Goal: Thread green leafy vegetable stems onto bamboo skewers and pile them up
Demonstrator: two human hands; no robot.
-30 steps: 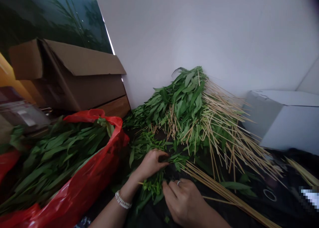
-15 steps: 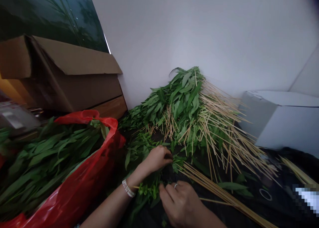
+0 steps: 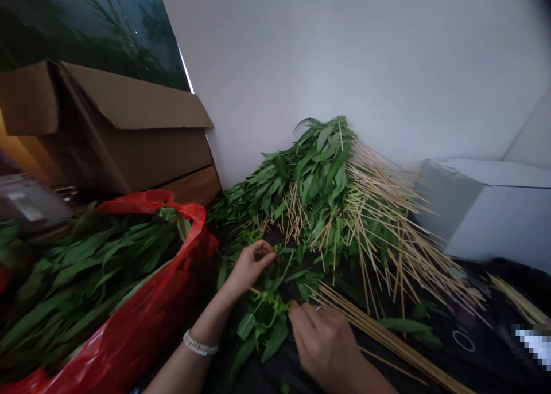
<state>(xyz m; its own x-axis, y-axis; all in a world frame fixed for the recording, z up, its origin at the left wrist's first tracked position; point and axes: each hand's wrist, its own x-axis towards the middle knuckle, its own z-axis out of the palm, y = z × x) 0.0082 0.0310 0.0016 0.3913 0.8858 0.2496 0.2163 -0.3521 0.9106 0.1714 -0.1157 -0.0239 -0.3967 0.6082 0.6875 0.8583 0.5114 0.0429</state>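
My left hand (image 3: 250,263), with a bead bracelet on its wrist, is closed in a pinch on a sprig of green leaves (image 3: 263,320) that lies on the black surface. My right hand (image 3: 323,343), wearing a ring, rests with curled fingers on the same sprig's stem end, next to a bundle of bare bamboo skewers (image 3: 379,331). Just beyond both hands rises a big heap of leafy skewers (image 3: 331,193) leaning against the white wall.
A red plastic bag (image 3: 142,319) full of long green leaves sits at the left. Behind it stands an open cardboard box (image 3: 124,136). A white box (image 3: 495,210) is at the right, and more skewers (image 3: 520,305) lie near it.
My left hand has pulled back to the left and lifted leaves away from the heap. The right hand has shifted slightly right along the sprig, which now lies spread out between the hands.
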